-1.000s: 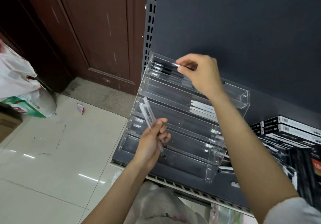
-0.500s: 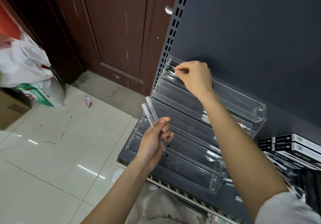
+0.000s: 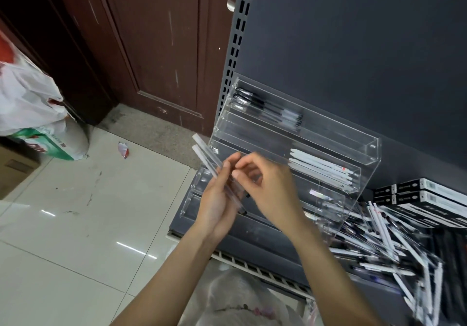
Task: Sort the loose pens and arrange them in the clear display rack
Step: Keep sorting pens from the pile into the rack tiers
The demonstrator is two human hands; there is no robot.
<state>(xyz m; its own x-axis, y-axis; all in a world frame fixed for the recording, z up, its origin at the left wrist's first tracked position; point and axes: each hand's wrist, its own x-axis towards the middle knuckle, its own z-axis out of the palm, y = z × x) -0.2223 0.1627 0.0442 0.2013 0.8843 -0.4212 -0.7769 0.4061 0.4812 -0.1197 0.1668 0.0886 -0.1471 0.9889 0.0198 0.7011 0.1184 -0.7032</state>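
Holding two clear-barrelled pens [image 3: 214,169] at centre frame, the left hand [image 3: 217,207] has its fingers curled round their lower halves, capped ends slanting to the upper left. The right hand [image 3: 267,186] comes in just beside it, thumb and forefinger curled toward one barrel; whether that grip has closed on it I cannot tell. Behind them stands the clear display rack [image 3: 371,148] on a dark shelf [image 3: 252,227]: black pens [image 3: 267,109] in the top tier, white pens [image 3: 321,169] in the next, lower tiers mostly bare. The loose pile [image 3: 389,242] sprawls at lower right. These look light, stiff and slick, so a mid-barrel pinch should serve. Thin acrylic lips could catch a tip, and there is open room in the left halves of the tiers.
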